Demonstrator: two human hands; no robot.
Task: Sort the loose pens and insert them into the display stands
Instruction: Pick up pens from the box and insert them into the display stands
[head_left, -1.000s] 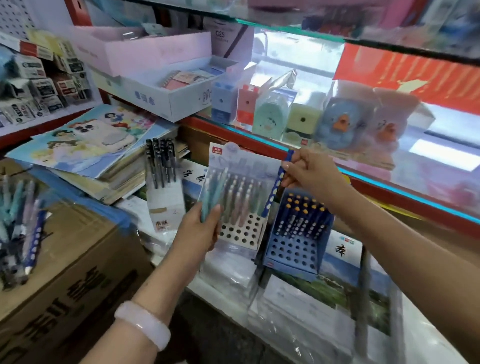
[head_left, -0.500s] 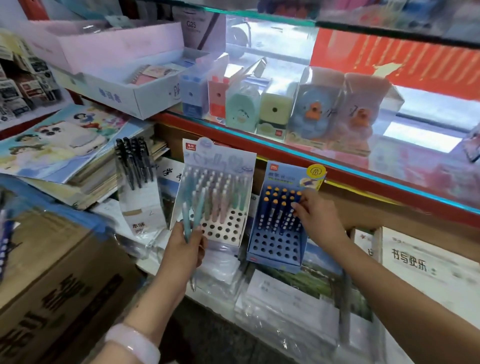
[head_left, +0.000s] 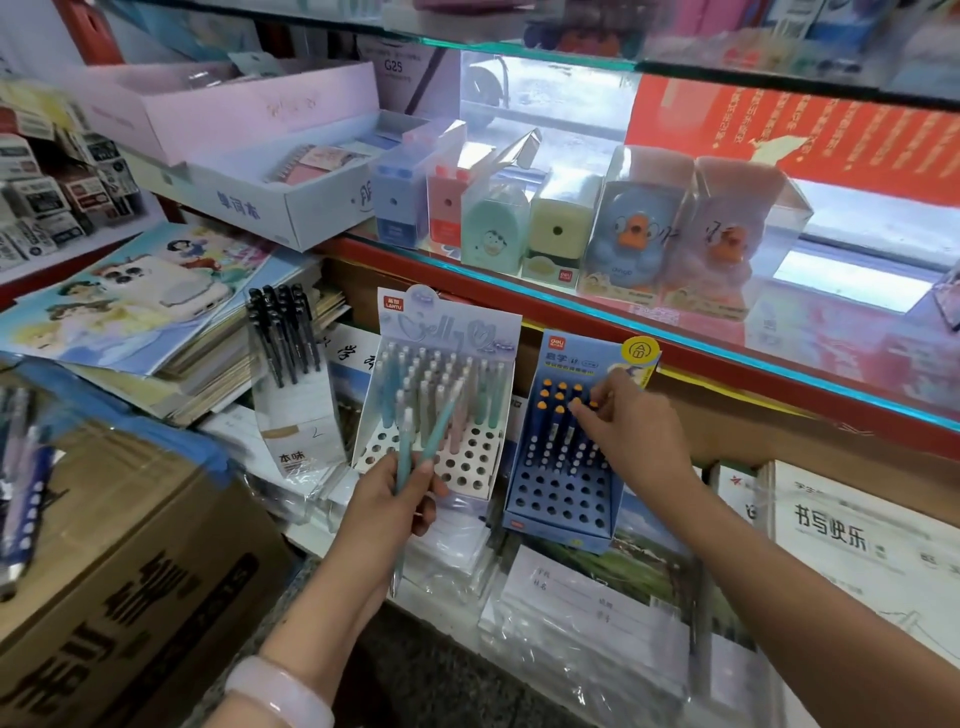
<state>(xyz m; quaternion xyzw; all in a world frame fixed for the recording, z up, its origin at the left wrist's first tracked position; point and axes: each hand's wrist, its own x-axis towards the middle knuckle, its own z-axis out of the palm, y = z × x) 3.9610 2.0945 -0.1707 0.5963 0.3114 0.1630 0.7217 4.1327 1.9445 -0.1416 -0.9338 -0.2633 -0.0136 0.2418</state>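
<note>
Since half a second ago, right hand (head_left: 631, 434) is sitting slightly lower on the blue display stand (head_left: 563, 467), fingertips now among the orange-capped pens (head_left: 558, 415) in its upper rows; left hand position is roughly matching the earlier frame.

Left hand (head_left: 387, 506) is gripping two teal pens (head_left: 415, 447) in curled fingers, the shafts fanning upward in front of the white display stand (head_left: 441, 405). One clear tip is projecting below the palm.

Right hand fingers are curling around the cap of one orange-capped pen at the right side of the blue stand; whether the pinch is closing fully is hard to tell, but thumb and forefinger are meeting on it.

White stand is leaning back against the shelf edge (head_left: 675, 332), holding pastel pens in its rear rows, front holes showing open. Blue stand is standing just beside it on the right, touching or nearly so, lower holes open.

Black pen pack (head_left: 291, 374) is leaning just left of the white stand. Loose pens (head_left: 23, 483) are lying on the cardboard box (head_left: 135, 587) at the far left, well apart from both stands. Pale bracelet (head_left: 280, 693) is sitting on the left wrist.
</note>
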